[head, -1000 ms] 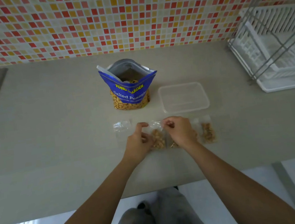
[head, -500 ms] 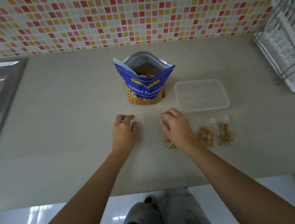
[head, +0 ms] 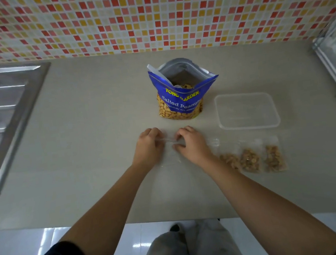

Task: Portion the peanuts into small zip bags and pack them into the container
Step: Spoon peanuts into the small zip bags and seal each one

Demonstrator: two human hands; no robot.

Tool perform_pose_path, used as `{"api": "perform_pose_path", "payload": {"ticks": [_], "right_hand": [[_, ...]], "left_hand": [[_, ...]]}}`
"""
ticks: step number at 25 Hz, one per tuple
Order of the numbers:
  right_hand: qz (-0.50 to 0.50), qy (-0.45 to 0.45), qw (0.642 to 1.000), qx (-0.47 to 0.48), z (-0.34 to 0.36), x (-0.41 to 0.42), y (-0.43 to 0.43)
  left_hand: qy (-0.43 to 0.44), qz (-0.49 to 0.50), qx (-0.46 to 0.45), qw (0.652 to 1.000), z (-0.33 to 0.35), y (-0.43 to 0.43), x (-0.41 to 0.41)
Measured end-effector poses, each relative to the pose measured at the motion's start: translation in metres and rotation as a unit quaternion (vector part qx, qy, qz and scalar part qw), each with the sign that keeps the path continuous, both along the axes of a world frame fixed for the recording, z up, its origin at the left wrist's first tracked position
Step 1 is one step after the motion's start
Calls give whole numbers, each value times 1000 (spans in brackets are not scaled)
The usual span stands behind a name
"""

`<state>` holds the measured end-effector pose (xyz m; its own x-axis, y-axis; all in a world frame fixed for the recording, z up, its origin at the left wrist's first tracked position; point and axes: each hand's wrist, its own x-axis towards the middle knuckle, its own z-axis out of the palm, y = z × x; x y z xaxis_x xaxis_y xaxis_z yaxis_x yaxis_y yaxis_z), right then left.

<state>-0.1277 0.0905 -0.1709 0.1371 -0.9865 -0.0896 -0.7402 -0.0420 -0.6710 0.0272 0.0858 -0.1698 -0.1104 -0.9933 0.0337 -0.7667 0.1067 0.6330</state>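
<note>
Pinching the mouth of an empty zip bag (head: pixel 171 154) from both ends: left hand (head: pixel 149 147) and right hand (head: pixel 193 144) close together, fingers curled on the clear strip. Lying flat between them, long axis seemingly toward the body, mouth facing the peanut pouch (head: pixel 182 96) dead ahead. Off by the right hand: three filled bags (head: pixel 250 160), then the container (head: pixel 247 111), looking empty.

The peanut bag (head: pixel 181 102) is blue with yellow lettering, the counter (head: pixel 94 148) beige, the wall tiles (head: pixel 150 14) red-and-yellow mosaic.
</note>
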Motion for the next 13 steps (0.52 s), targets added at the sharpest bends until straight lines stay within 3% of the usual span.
{"api": "perform_pose_path", "payload": {"ticks": [3,5,7,10,13], "right_hand": [[-78,-107,991,25,5,3,8],[-145,-264,949,94,15,5,15],[-172,-372,904,119,28,6,19],[-170,-409,892,95,56,-2,23],[-133,-404,903,63,85,-18,23]], "left_hand": [[69,-4,24,997,14,2,4],[149,16,71,986,31,4,8],[293,43,147,944,52,6,10],[433,48,228,871,83,8,8],[453,9,241,859,107,6,7]]}}
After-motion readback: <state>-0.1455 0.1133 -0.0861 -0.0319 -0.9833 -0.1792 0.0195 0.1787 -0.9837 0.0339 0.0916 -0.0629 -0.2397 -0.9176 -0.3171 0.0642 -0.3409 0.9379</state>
